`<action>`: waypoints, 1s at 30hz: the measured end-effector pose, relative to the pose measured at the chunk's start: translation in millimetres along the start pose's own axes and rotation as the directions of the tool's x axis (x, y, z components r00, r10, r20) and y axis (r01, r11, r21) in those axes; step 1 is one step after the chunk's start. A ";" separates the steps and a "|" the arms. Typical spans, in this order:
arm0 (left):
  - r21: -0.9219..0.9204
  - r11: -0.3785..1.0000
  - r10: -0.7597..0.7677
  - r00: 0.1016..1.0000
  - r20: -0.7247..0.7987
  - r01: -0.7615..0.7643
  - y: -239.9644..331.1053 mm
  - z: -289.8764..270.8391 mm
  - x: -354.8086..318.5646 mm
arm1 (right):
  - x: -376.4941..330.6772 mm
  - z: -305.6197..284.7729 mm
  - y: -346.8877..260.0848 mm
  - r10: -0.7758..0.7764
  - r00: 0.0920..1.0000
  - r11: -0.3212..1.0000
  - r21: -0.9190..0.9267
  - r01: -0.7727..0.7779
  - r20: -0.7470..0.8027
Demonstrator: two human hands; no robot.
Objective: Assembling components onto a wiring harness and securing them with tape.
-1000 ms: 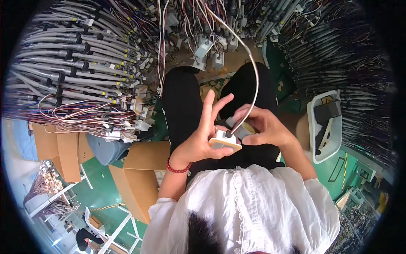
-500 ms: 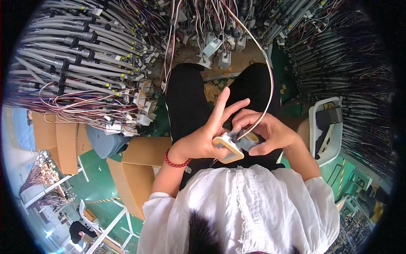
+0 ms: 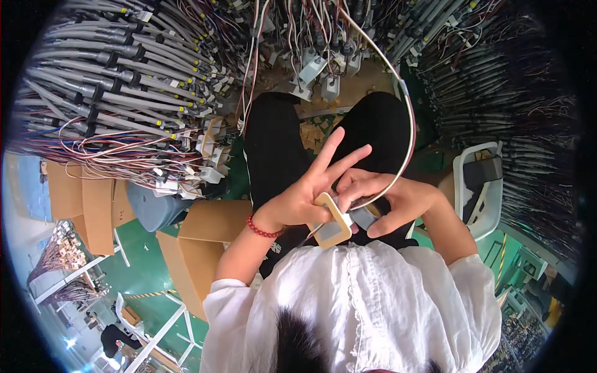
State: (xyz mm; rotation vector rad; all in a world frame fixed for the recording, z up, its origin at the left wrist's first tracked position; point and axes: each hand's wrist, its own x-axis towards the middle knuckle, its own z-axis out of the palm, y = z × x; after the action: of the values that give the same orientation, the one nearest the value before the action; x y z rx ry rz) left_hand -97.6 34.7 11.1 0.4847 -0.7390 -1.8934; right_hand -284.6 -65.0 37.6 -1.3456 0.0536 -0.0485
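My left hand (image 3: 305, 199), below a red bead bracelet, pinches a small cream-framed part (image 3: 342, 234) with a grey panel between thumb and curled fingers; two of its fingers stretch upward. Close beside it, my right hand (image 3: 398, 196) curls around a roll of grey tape (image 3: 364, 217), partly hidden by the fingers. Its index finger reaches to the edge of the framed part. A wire bundle (image 3: 411, 133) arcs down from above and ends between the two hands, where its joint with the part is mostly covered. Thin dark wires show under the left hand.
Grey sleeved cables (image 3: 124, 74) hang in dense rows at left, with more cables (image 3: 528, 124) at right. White connectors (image 3: 311, 67) dangle ahead. An open cardboard box (image 3: 199, 242), a blue stool (image 3: 155, 208) and a white plastic chair (image 3: 460, 193) stand nearby. Another person (image 3: 118, 339) is far off.
The framed part has turned in my left hand, so its grey panel shows more. My right index finger has moved against it. The wire arc has swung to the right.
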 end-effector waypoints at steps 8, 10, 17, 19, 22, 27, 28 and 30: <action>0.655 0.755 0.101 0.979 -0.177 0.041 -6.0 -3.5 -22.7 | -5.7 -0.1 -2.3 -0.007 0.994 0.986 -0.168 -0.011 -0.107; 0.649 0.740 0.023 0.958 -0.287 0.177 -0.4 4.4 -28.3 | -2.9 5.6 -5.6 0.027 0.978 0.994 -0.100 -0.049 -0.208; 0.716 0.693 0.226 0.969 -0.102 -0.086 3.5 0.9 -32.3 | -7.3 1.9 1.2 0.210 0.946 0.972 0.158 -0.174 -0.246; 0.705 0.703 0.225 0.970 -0.094 -0.094 4.2 0.3 -34.7 | -6.5 0.7 -9.6 0.133 0.969 0.987 -0.058 -0.148 -0.209; 0.521 0.845 0.219 0.968 -0.123 -0.125 0.3 1.3 -36.9 | -10.3 -1.6 -22.6 -0.051 0.991 0.939 -0.345 0.005 -0.122; 0.351 0.936 0.106 0.963 -0.248 -0.013 1.2 0.4 -33.6 | -16.7 4.0 -39.2 -0.068 0.993 0.929 -0.368 0.026 -0.101; 0.331 0.942 0.041 0.960 -0.277 0.055 4.2 1.3 -31.2 | -16.4 2.0 -39.4 -0.076 0.993 0.927 -0.374 0.037 -0.088; 0.556 0.811 0.020 0.943 -0.333 0.179 9.2 6.4 -27.1 | -14.8 -2.8 -39.0 -0.082 0.994 0.924 -0.379 0.047 -0.076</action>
State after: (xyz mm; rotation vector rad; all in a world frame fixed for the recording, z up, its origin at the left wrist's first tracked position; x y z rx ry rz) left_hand -84.2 58.2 22.2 1.2048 -1.0857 -1.5749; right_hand -299.7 -75.4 75.2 -1.7313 0.0996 -0.1619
